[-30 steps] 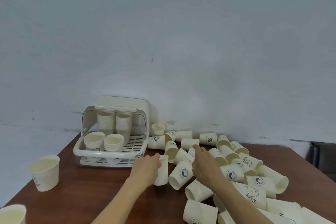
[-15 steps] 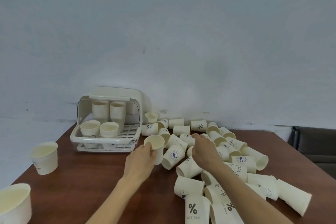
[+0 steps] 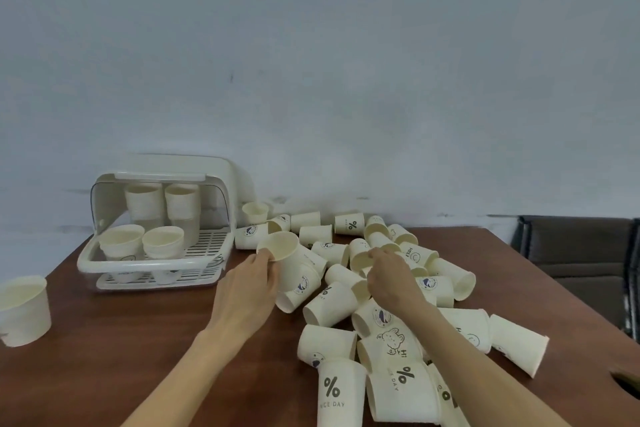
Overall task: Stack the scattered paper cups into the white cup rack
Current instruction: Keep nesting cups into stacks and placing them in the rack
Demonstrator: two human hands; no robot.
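Four stacks already in white cup rack (image 3: pixel 156 263). Dozens of scattered cups (image 3: pixel 398 305) left on table (image 3: pixel 121 340). Left hand (image 3: pixel 249 284) gripped one cup (image 3: pixel 287 260); right hand (image 3: pixel 391 277) pinched another cup (image 3: pixel 360 259) in pile.

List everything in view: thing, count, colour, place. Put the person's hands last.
white cup rack: one, white with its clear lid raised, back left of the table.
cup stacks: four, cream, inside the rack, two tall behind and two short in front.
scattered paper cups: a pile too tangled to count, cream with dark prints, mostly on their sides, right of the rack.
lone cup: one, cream, upright at the table's left edge.
table: one, reddish-brown wood.
chair: dark, far right.
wall: pale grey.
left hand: grips a cup lifted by the pile.
right hand: fingers curled on a pile cup.
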